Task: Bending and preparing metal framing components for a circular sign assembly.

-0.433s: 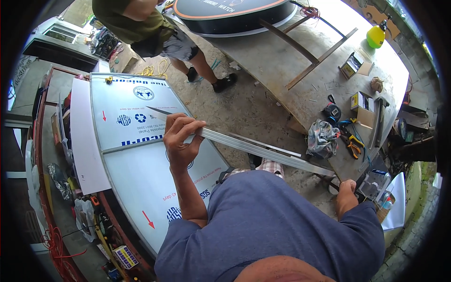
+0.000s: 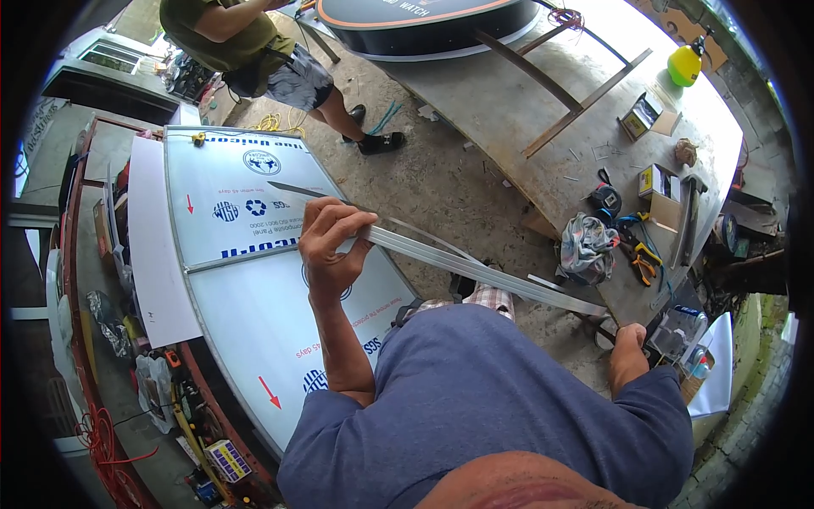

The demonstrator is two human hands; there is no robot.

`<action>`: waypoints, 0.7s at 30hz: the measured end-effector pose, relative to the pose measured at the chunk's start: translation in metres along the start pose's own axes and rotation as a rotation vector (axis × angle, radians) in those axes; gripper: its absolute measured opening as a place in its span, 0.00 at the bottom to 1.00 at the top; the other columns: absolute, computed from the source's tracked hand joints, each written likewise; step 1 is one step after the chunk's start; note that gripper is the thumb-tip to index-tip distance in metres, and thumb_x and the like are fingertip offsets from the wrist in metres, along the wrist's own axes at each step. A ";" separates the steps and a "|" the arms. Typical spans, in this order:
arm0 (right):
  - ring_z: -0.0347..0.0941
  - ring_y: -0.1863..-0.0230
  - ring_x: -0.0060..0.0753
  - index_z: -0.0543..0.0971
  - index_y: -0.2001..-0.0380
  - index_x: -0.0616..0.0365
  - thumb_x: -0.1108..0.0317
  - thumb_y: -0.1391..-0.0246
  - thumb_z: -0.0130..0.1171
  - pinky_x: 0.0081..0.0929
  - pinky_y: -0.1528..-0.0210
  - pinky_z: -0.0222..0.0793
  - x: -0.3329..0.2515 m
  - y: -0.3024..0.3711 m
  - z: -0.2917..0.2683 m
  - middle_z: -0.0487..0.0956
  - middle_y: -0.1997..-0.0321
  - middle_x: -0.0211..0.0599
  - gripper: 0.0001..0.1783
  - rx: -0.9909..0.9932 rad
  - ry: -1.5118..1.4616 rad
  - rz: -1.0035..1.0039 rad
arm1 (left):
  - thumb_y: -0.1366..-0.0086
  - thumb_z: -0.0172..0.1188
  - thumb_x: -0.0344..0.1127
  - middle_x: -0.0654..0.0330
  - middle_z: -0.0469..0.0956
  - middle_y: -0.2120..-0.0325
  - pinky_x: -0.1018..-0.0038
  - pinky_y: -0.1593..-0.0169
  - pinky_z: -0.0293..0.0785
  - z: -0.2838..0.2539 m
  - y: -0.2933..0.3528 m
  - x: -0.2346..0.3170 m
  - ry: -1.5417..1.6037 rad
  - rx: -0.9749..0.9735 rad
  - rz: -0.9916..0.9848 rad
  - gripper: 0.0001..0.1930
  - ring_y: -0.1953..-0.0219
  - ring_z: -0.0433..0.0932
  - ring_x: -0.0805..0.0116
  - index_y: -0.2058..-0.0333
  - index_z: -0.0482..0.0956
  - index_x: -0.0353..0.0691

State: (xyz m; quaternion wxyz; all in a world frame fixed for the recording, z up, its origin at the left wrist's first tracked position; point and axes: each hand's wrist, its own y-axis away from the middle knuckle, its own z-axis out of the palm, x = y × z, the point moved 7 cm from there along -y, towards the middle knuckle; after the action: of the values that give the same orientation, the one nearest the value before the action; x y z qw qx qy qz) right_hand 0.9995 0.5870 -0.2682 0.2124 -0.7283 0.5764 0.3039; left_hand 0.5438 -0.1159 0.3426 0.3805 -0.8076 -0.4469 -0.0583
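My left hand (image 2: 333,253) is raised over the panel, its fingers pinching long, thin silvery metal strips (image 2: 432,254). One pointed end sticks out past the fingers on the left. The strips run slantwise to the right, in front of my body, sagging a little. At their right end my right hand (image 2: 628,348) is closed by the table corner, its fingertips partly hidden. A thinner strip (image 2: 415,230) shows just behind the others. Under my left arm lies a large film-covered panel (image 2: 246,310) with blue print and red arrows.
On the right, a metal table (image 2: 475,102) carries a round black sign (image 2: 424,32), a metal frame (image 2: 585,106), a tape measure (image 2: 605,198), a bundled rag (image 2: 588,246), pliers (image 2: 640,263) and a yellow sprayer (image 2: 685,64). Another person (image 2: 229,42) stands at the far left.
The thinner strip behind the others has slid left and parted from a short pale piece near the rag. The other person has shifted, more upright. My hands have barely moved.
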 end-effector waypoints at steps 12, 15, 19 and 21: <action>0.78 0.46 0.47 0.84 0.55 0.58 0.63 0.44 0.49 0.41 0.40 0.70 -0.003 0.016 0.000 0.82 0.46 0.46 0.19 -0.145 -0.793 0.210 | 0.59 0.68 0.17 0.63 0.82 0.71 0.66 0.54 0.75 -0.005 -0.001 -0.003 0.005 -0.006 -0.005 0.18 0.59 0.77 0.61 0.67 0.87 0.42; 0.77 0.46 0.52 0.85 0.60 0.59 0.68 0.48 0.57 0.47 0.40 0.69 0.017 -0.009 0.023 0.82 0.48 0.48 0.14 -0.015 -1.917 0.417 | 0.58 0.70 0.19 0.65 0.81 0.71 0.67 0.55 0.75 0.012 -0.012 -0.001 0.023 -0.033 0.038 0.18 0.59 0.76 0.62 0.66 0.88 0.44; 0.76 0.47 0.54 0.85 0.62 0.59 0.70 0.50 0.60 0.49 0.40 0.69 0.029 0.006 0.041 0.82 0.48 0.50 0.12 0.048 -2.362 0.538 | 0.58 0.68 0.17 0.63 0.82 0.70 0.67 0.54 0.75 0.010 -0.012 0.005 -0.001 -0.036 0.033 0.17 0.59 0.76 0.61 0.67 0.87 0.42; 0.77 0.46 0.52 0.85 0.61 0.60 0.68 0.48 0.56 0.47 0.40 0.69 0.039 -0.001 0.031 0.81 0.47 0.50 0.14 0.045 -1.822 0.490 | 0.58 0.68 0.16 0.63 0.82 0.70 0.67 0.55 0.75 0.012 -0.014 0.006 0.010 -0.041 0.038 0.17 0.60 0.76 0.61 0.67 0.87 0.42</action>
State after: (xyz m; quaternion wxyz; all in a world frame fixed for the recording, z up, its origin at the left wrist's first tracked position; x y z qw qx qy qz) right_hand 0.9999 0.5799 -0.3173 0.5252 -0.0648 0.3312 0.7812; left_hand 0.5336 -0.0996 0.3446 0.3669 -0.8232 -0.4285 -0.0642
